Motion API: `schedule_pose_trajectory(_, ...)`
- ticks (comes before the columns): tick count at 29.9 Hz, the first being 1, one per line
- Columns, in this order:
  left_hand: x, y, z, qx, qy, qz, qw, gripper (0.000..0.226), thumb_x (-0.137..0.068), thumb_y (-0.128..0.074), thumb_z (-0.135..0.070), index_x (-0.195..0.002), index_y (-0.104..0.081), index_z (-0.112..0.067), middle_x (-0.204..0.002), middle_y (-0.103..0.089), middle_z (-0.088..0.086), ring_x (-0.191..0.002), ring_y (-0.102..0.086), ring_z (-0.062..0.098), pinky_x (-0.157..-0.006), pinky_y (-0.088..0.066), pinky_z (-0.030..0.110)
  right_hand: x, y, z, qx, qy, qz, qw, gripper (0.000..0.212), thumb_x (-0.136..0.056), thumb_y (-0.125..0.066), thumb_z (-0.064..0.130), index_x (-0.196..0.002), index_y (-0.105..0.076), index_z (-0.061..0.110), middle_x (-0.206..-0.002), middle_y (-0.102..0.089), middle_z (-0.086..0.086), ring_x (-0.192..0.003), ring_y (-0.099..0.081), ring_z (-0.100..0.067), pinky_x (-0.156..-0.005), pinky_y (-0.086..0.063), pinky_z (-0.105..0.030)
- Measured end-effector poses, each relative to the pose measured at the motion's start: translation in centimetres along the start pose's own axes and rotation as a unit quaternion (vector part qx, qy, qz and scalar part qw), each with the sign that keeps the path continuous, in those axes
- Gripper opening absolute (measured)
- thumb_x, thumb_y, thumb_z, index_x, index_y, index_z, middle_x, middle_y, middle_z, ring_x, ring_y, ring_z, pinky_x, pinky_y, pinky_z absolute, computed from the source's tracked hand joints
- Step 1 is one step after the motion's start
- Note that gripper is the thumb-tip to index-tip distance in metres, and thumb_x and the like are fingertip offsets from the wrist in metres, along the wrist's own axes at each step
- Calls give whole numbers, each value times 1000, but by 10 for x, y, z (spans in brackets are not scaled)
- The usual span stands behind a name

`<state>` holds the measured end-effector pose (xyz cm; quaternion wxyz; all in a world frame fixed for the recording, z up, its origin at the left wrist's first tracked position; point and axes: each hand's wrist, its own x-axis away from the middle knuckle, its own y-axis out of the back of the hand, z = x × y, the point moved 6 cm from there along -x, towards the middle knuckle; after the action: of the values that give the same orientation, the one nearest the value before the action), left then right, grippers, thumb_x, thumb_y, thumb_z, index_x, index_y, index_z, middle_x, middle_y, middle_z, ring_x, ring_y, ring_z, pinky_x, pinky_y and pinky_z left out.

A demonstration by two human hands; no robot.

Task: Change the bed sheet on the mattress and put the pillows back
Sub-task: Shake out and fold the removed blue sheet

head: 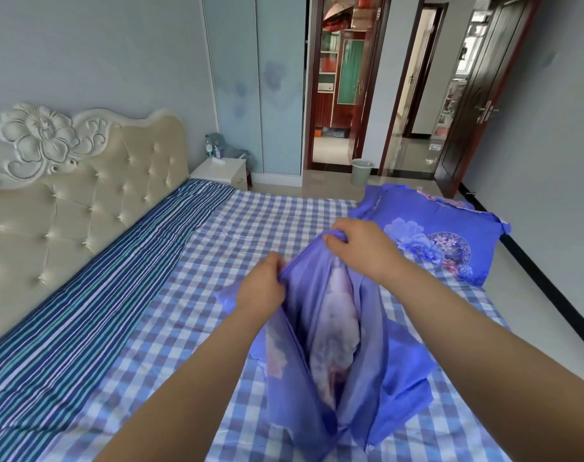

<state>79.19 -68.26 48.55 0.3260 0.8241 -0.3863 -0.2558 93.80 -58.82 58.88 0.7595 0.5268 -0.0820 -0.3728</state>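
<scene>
Bedroom, bed (217, 248) covered in a blue-white checked sheet (157, 335), striped blue bedding (94, 281) along the tufted headboard (70, 208). Both hands hold a purple floral pillowcase (360, 355) above the mattress, its mouth pulled apart with a pale pillow (337, 328) showing inside. Left hand (260, 288) fingers pinch the left edge of the opening; right hand (360, 245) fingers curl over the far edge. Second purple floral pillow (433, 235) lies flat beyond the right fingers, at the bed's far corner. Nightstand (220, 171) sits past the headboard.
</scene>
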Motion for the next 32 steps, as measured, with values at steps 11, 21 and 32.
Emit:
schedule_pose_trajectory(11,23,64,181,-164,282,14,945,29,-93,-46,-18,-114,-61,-6,-118,-62,20,-110,-59,36,-90,-46,41,-23,76,-69,-60,-140,-216,964,30,-96,-47,24,-72,-41,6,-61,-39,-5,-68,-39,-26,-59,-25,-31)
schedule_pose_trajectory(21,72,153,212,-87,238,-311,916,32,-87,-43,-7,-116,-53,-15,-111,-60,18,-96,-57,41,-71,-40,43,-23,47,-77,-217,-225,-344,886,39,-95,-50,30,-63,-33,17,-66,-38,-4,-73,-36,-21,-64,-27,-27)
schedule_pose_trajectory(32,85,140,214,132,127,-101,978,44,-90,-64,-23,-129,-54,-7,-130,-58,10,-122,-52,22,-102,-37,27,-12,-109,144,-179,23,112,977,11,-81,-74,23,-81,-69,13,-72,-60,7,-69,-53,-5,-64,-39,-11)
